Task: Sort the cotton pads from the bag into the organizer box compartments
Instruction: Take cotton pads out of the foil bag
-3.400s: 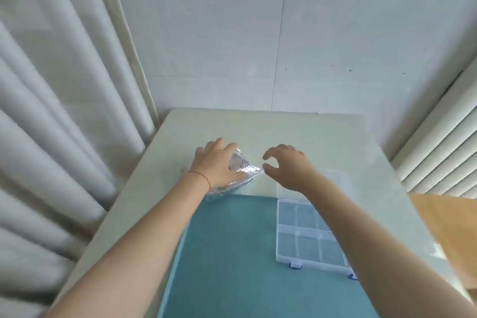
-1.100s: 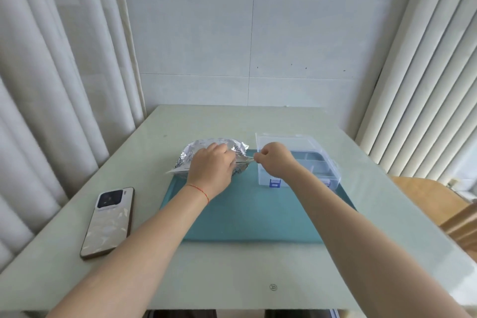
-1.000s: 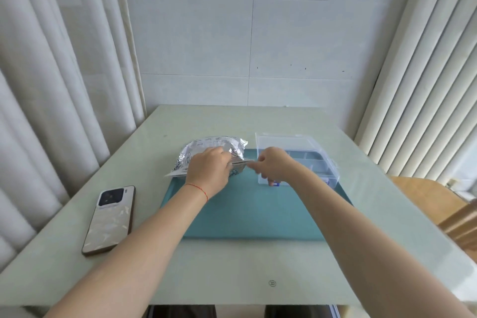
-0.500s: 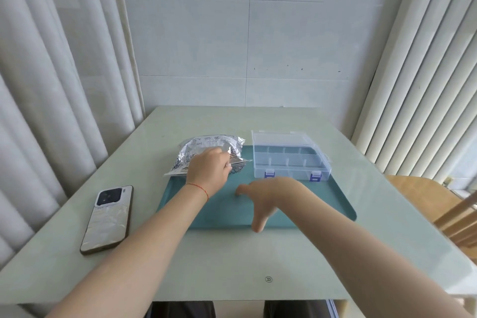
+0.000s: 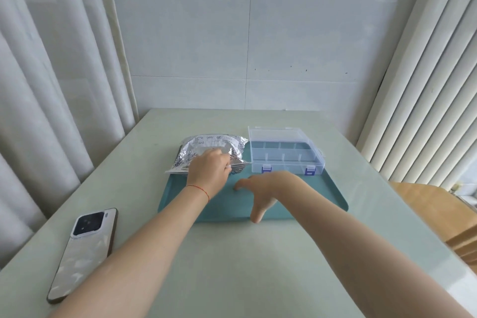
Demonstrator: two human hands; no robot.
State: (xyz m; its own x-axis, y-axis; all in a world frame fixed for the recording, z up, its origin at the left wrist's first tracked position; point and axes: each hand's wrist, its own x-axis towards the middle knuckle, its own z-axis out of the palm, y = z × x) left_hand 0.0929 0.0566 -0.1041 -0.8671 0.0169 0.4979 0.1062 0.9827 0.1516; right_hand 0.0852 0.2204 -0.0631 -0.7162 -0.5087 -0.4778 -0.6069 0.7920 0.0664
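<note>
A silver foil bag (image 5: 209, 146) lies at the back left edge of the teal mat (image 5: 309, 195). My left hand (image 5: 207, 171) rests on the bag's near edge and grips it. The clear organizer box (image 5: 285, 153), with blue latches and its lid shut, sits to the right of the bag on the mat. My right hand (image 5: 260, 192) hovers over the mat in front of the box, fingers apart and pointing down, holding nothing. No cotton pads show.
A phone (image 5: 84, 250) with a shiny case lies face down at the table's left near corner. Curtains hang on the left, vertical blinds on the right. A wooden chair (image 5: 436, 212) stands beyond the right edge of the pale green table (image 5: 232, 266).
My right hand let go of the bag's edge and drew back toward me over the mat, fingers spreading. The left hand stayed on the bag.
</note>
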